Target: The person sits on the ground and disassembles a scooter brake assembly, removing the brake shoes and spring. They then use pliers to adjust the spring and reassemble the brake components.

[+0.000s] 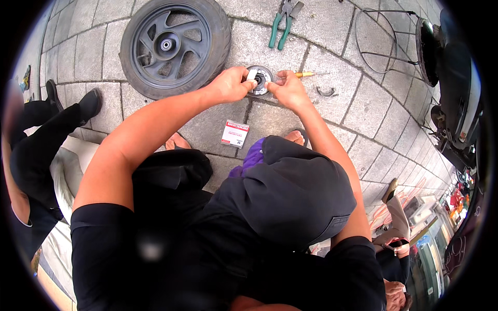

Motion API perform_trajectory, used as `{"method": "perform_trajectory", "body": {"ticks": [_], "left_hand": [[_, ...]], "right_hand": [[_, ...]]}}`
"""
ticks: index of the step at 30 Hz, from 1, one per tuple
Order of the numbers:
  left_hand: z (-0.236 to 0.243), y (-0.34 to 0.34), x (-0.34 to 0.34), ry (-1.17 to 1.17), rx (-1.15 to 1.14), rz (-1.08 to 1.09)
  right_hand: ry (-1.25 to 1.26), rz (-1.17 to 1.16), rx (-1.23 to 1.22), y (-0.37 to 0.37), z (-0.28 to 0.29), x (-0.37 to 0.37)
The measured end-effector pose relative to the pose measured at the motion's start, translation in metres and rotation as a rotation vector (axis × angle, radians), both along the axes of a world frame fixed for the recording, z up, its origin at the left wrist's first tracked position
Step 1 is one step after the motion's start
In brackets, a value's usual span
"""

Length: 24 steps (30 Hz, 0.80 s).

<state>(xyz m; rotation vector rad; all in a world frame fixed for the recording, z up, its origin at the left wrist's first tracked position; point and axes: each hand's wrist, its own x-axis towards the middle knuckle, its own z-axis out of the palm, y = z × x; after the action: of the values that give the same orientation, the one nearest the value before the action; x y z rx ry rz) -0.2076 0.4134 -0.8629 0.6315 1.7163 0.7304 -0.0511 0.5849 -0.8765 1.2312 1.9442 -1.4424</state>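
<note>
1. Just off the lower right of the big black wheel (166, 45), got a small round brake plate (260, 81). Can't tell whether resting on the paving (328, 31) or lifted a bit.
2. Got the left hand (232, 84) closed on the plate's wheel-side edge, thumb over the face. Can see a pale piece (252, 74) by that thumb too, can't tell if loose or attached.
3. Got the right hand (288, 91) on the side away from the wheel, thumb touching the plate, fingers curled. Can't tell if actually pinching anything.
4. Further right of the wheel, can spot a yellow-handled screwdriver (306, 74), pretty much at the right fingers.
5. Even further out that way from the wheel, see a dark curved piece (327, 92).
6. Right of the wheel's top half, see green-handled pliers (282, 23), handles spread.
7. Below and right of the wheel, see a red-and-white box (235, 133) lying flat.
8. Down-left of the wheel, see somebody else's black shoe (90, 107).
</note>
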Motion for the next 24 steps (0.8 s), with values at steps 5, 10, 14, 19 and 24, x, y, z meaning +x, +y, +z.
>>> {"method": "perform_trajectory", "body": {"ticks": [5, 10, 14, 19, 24], "left_hand": [[0.021, 0.001, -0.006, 0.206, -0.156, 0.036], [0.006, 0.003, 0.002, 0.583, -0.059, -0.072], [0.014, 0.009, -0.013, 0.228, -0.061, -0.059], [0.016, 0.005, -0.015, 0.189, 0.040, 0.002], [0.025, 0.000, -0.013, 0.267, 0.180, 0.039]], "right_hand": [[0.002, 0.083, -0.094, 0.001, -0.004, 0.004], [-0.004, 0.061, -0.144, 0.000, 0.002, 0.001], [0.087, 0.023, -0.101, -0.007, -0.008, 0.010], [0.226, -0.064, -0.125, -0.017, 0.007, 0.009], [0.324, -0.137, -0.202, -0.017, 0.010, 0.009]]}}
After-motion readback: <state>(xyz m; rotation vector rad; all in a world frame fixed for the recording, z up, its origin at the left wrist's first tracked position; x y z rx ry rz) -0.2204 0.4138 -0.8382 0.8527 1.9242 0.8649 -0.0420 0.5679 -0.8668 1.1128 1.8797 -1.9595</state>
